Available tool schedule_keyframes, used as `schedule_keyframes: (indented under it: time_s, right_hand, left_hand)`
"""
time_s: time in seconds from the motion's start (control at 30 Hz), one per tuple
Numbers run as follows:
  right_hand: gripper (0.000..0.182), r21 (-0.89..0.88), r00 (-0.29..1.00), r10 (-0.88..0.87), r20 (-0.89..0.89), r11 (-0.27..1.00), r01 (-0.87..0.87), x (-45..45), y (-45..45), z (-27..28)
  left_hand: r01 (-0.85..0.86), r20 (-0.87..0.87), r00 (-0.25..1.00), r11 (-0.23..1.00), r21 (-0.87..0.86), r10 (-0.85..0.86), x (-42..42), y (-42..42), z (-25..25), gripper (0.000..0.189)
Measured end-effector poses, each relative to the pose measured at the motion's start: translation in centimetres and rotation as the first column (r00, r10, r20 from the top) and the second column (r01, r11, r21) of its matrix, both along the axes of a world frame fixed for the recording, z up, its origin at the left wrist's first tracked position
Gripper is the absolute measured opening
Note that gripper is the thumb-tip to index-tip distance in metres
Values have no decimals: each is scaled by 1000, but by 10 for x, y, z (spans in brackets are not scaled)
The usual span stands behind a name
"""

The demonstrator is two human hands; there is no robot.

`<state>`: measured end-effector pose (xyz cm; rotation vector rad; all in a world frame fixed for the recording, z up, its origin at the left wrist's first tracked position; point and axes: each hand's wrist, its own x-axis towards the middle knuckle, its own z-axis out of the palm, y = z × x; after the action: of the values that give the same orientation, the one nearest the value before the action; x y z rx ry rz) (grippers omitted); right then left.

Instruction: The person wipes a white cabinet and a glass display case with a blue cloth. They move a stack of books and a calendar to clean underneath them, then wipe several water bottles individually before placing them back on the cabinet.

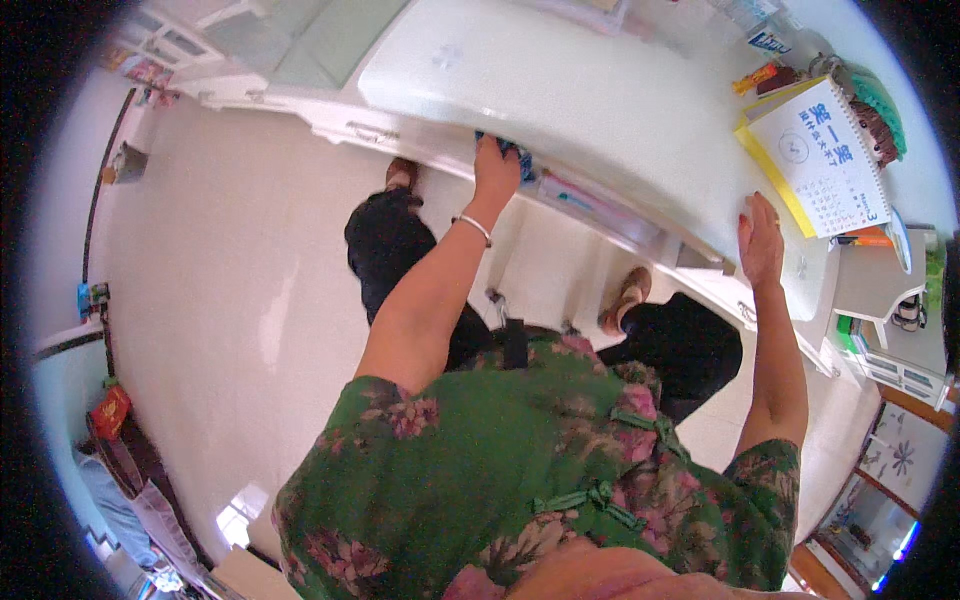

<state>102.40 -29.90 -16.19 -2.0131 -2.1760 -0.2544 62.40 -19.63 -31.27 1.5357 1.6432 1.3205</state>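
Note:
My left hand [496, 169] reaches into the left part of a pulled-out white drawer [465, 166] under the desk edge. Its fingers are curled around a dark blue item [526, 166], which looks like a bunched cloth and is partly hidden by the hand and the desk. Beside it in the drawer lies a pink-edged clear plastic case [577, 201]. My right hand [763, 244] rests flat on the right front of the white desktop [615, 97], thumb apart, holding nothing. A spiral desk calendar [832, 161] with a yellow back lies just beyond it.
Small packets [754, 77] and a doll with a green top [877, 112] sit along the desk's far right. A white shelf unit [885, 277] stands at the right. Below the drawer are my shoes [628, 300]. Clothes [124, 487] hang or lie at lower left.

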Motion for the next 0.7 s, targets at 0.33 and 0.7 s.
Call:
schedule_keyframes:
  time_s: [0.33,0.7]
  right_hand:
    - [35,64,955,158,-249,987,-147,7,6,6]
    - [39,23,954,157,-257,987,-157,6,12,12]
  left_hand:
    - [196,-679,686,965,-173,-261,31,66,-134,25]
    - [106,-712,598,916,-386,-369,54,72,-184,26]
